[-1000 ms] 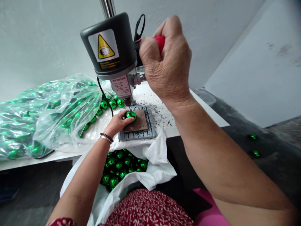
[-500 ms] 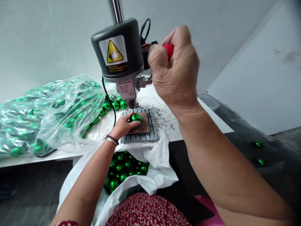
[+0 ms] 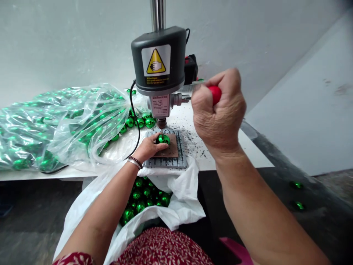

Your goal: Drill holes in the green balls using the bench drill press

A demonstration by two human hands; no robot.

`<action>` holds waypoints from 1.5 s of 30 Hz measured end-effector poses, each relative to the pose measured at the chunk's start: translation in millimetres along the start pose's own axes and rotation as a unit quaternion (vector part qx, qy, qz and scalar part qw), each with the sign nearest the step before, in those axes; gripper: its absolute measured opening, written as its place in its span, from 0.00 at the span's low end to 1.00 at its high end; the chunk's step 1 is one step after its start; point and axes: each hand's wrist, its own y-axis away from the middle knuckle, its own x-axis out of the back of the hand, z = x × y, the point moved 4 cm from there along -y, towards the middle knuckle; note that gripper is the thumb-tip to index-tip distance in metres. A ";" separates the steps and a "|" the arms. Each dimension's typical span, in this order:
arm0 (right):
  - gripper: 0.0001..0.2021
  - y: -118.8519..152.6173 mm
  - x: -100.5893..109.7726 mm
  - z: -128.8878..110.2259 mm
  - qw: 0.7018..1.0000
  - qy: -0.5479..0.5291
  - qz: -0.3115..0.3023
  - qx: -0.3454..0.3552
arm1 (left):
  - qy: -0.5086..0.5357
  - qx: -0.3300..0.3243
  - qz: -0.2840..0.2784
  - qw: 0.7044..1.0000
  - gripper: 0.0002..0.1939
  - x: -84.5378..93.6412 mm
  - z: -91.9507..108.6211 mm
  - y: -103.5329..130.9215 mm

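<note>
Between the thumb and fingers of my left hand [image 3: 150, 148] is a shiny green ball [image 3: 164, 139], held on a brown board [image 3: 173, 148]. That board lies on the grooved metal base [image 3: 180, 162] of a mini bench drill [image 3: 160, 62]. The thin drill bit [image 3: 161, 131] points down at the top of the ball; whether it has entered the ball I cannot tell. My right hand [image 3: 219, 110] is closed around the red knob [image 3: 215, 95] of the drill's feed lever, right of the drill head.
A clear plastic bag [image 3: 68, 129] full of green balls covers the table's left side. Below the table edge, a white sack [image 3: 176, 217] holds more green balls [image 3: 140, 197]. Dark shavings [image 3: 190, 136] litter the white table [image 3: 239, 160]. Two green balls [image 3: 299, 205] lie on the floor at right.
My right hand has moved down with the red knob. My left hand still holds the ball under the bit. The whole view has shifted and levelled slightly.
</note>
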 end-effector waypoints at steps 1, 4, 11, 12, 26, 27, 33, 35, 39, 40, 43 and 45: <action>0.09 2.5 0.3 1.0 1.000 0.006 -0.007 -0.001 | -0.006 0.003 0.004 1.000 0.35 0.1 -1.0 0.0; 0.08 7.4 1.1 2.7 1.000 0.015 -0.014 -0.010 | -0.018 0.006 0.004 1.000 0.35 0.2 -2.1 0.7; 0.08 16.8 0.2 5.5 1.000 0.021 0.016 -0.006 | -0.020 -0.017 0.013 1.000 0.29 1.3 1.9 4.5; 0.09 18.6 0.3 5.9 0.999 0.023 0.024 -0.001 | -0.017 -0.019 0.014 1.000 0.29 1.2 2.1 4.8; 0.07 44.3 -1.6 13.2 0.991 0.030 0.107 0.075 | 0.041 -0.049 0.012 0.998 0.25 -1.6 -4.6 3.8; 0.06 46.2 -1.4 13.7 0.991 0.030 0.109 0.078 | 0.040 -0.051 0.011 0.998 0.25 -1.4 -3.6 4.4; 0.06 59.4 -1.8 15.8 0.992 0.023 0.081 0.089 | 0.030 -0.050 0.007 0.998 0.22 -1.4 0.3 7.1; 0.07 51.1 -1.2 14.0 0.992 0.022 0.096 0.079 | 0.018 -0.041 0.012 0.999 0.24 -2.0 1.1 7.6; 0.12 2.6 -3.6 4.0 0.995 0.014 0.089 0.034 | -0.011 -0.032 0.033 0.999 0.24 -3.6 3.3 10.9; 0.13 -11.8 -5.7 1.8 0.998 0.016 0.062 0.000 | -0.012 -0.032 0.040 0.999 0.23 -3.4 2.9 12.7; 0.11 -41.0 -9.3 -5.8 0.993 0.046 -0.004 -0.107 | 0.012 -0.041 0.053 0.998 0.24 0.9 -1.7 23.0; 0.10 -46.8 -9.2 -10.3 0.985 0.074 -0.021 -0.155 | 0.020 -0.056 0.053 0.997 0.25 8.1 -6.6 34.7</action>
